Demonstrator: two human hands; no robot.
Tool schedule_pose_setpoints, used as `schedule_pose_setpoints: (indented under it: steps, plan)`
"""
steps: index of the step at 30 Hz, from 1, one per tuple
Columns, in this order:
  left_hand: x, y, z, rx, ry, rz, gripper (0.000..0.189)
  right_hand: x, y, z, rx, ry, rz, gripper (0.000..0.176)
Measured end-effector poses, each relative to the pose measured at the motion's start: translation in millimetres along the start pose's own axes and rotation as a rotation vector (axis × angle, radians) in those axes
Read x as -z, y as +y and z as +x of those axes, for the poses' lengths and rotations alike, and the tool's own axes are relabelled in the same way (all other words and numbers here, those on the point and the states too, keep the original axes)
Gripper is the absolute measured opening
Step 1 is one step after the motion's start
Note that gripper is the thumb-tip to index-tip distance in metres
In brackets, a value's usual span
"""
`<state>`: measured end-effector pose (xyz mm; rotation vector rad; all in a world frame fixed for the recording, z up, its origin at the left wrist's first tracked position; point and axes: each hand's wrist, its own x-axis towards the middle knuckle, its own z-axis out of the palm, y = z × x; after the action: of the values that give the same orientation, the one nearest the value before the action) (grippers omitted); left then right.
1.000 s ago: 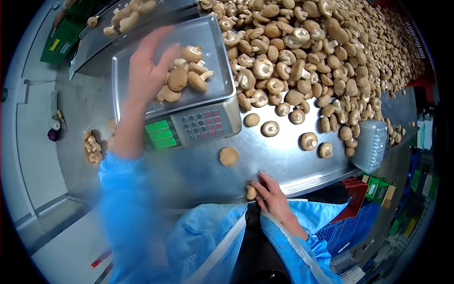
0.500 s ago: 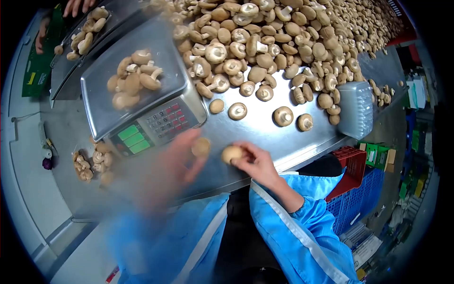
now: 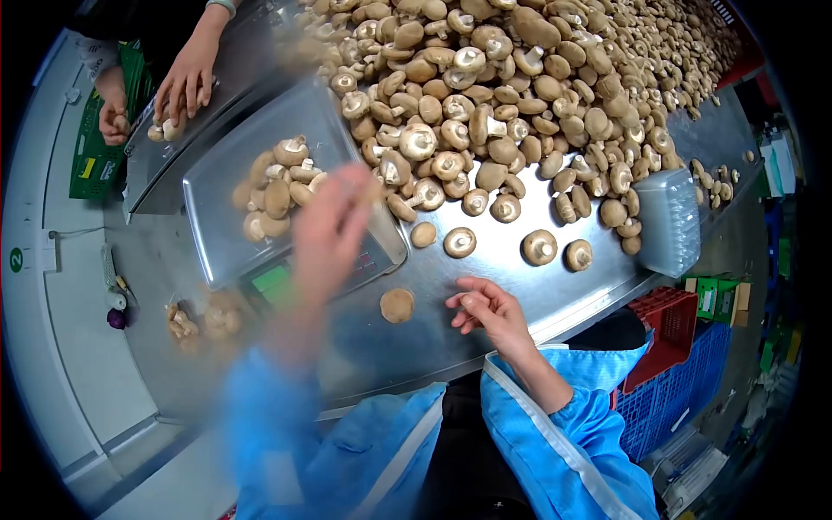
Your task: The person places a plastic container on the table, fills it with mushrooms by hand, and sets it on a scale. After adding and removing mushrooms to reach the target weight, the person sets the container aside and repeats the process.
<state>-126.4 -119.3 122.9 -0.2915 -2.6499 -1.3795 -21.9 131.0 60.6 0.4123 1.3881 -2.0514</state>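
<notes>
A small batch of mushrooms [image 3: 277,198] is already gathered on the scale pan [image 3: 208,217]; most of the qty, i.e. the big heap [image 3: 503,149], is left loose beside it. The left hand [image 3: 328,230] is raised by the pan, blurred, so whether anything is gripped can't be told. The right hand [image 3: 498,319] is held part-open over the table [image 3: 373,360], apparently empty. Between them, approx., a lone mushroom [image 3: 397,305] is left on the table (untouched, it seems). Clear containers [image 3: 670,225] are stacked near the heap, seemingly unfilled.
</notes>
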Motion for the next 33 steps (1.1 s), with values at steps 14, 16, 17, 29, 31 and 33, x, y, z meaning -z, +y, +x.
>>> schedule_pose_setpoints:
  steps: [14, 16, 17, 29, 31, 33]
  plan:
    - [44, -29, -4, -0.034, 0.301, 0.254, 0.023, 14, 34, -3, 0.113, 0.051, -0.454, 0.026]
    - [21, -20, -68, 0.03, 0.145, 0.27, 0.023, 12, 34, -3, 0.096, 0.038, -0.51, 0.026]
    - [9, -25, -96, 0.036, 0.06, 0.228, 0.023, 12, 31, -2, 0.075, 0.024, -0.53, 0.026]
    - [-81, -42, -161, 0.277, -0.092, 0.206, 0.048, 42, 0, -12, 0.292, 0.301, -0.515, 0.02]
    - [-102, -43, -143, 0.224, -0.04, 0.106, 0.043, 58, -3, -16, 0.404, 0.385, -0.543, 0.019]
    - [-125, -36, -124, 0.168, 0.009, 0.004, 0.038, 71, -14, -23, 0.534, 0.583, -0.796, 0.02]
